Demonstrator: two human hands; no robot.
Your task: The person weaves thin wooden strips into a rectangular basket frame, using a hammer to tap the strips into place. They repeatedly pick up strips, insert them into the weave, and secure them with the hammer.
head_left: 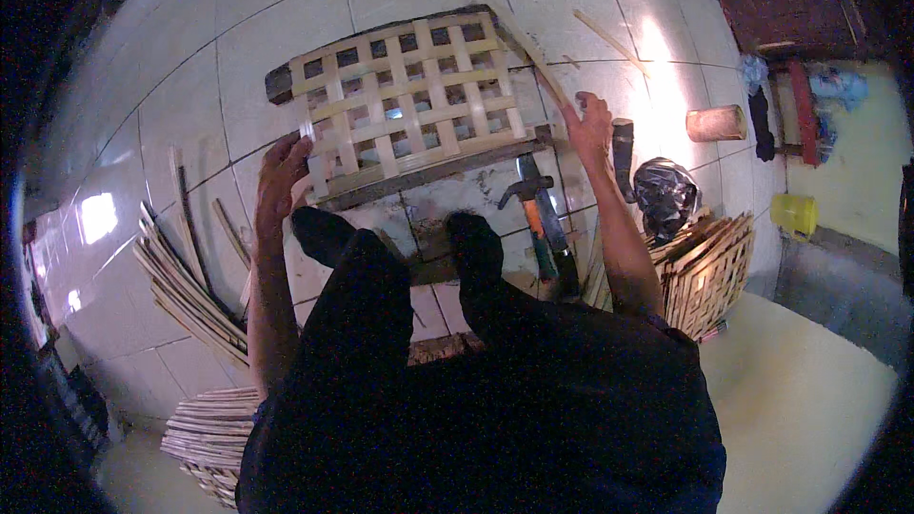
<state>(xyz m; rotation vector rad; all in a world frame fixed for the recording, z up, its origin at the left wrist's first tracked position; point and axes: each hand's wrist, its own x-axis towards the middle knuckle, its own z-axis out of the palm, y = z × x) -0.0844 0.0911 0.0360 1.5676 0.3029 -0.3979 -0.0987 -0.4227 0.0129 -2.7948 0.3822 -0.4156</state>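
A woven lattice panel point(400, 109) of pale flat bamboo strips lies on the floor before me, between dark wooden bars along its far and near sides. My left hand point(284, 171) is at the panel's left edge, its fingers curled closed against the strip ends. To the right of the panel, my right hand point(590, 128) holds the near end of a long thin bamboo strip point(533, 59), which slants away toward the panel's far right corner. Some of its fingers are raised. A hammer point(533, 205) with an orange and dark handle rests on the tiles between my right foot and right forearm.
Loose bamboo strips point(186, 281) fan out at left, above a stack of lattice pieces point(214, 428). More woven panels point(709, 271) stand at right, beside a black plastic bag point(666, 195). A cylindrical block point(716, 123) and a yellow container point(794, 215) are farther right.
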